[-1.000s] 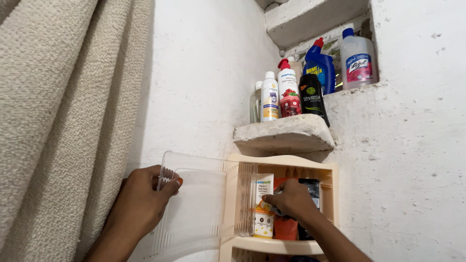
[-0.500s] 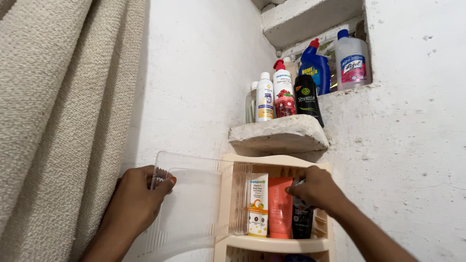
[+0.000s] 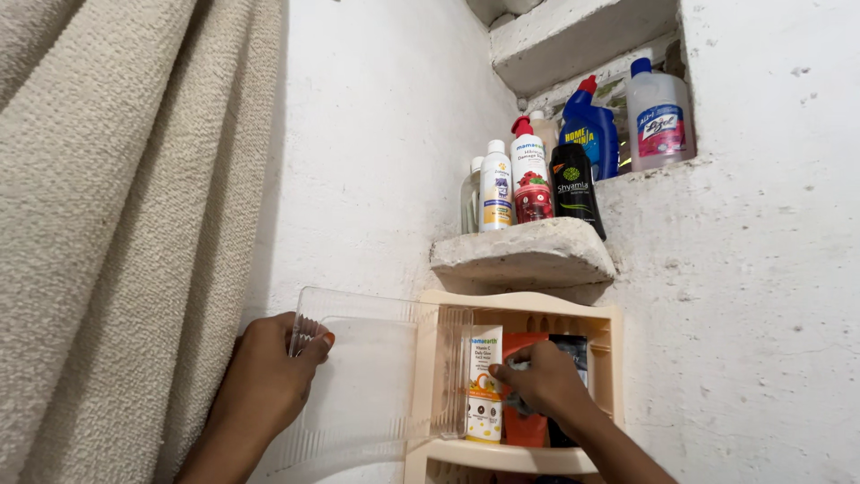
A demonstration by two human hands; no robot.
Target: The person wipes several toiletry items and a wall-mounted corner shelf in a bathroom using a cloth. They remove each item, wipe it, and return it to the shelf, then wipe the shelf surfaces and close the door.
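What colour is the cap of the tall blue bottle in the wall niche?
Red. The blue bottle has a red cap, seen in the head view.

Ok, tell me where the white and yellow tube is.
In the head view, the white and yellow tube stands leftmost inside the beige plastic corner cabinet, between its clear door and the right hand.

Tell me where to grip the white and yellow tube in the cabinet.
Pinch the white and yellow tube on its upper flat faces, coming straight in from the front. It stands upright at the compartment's left, and the right hand crowds the orange tube beside it.
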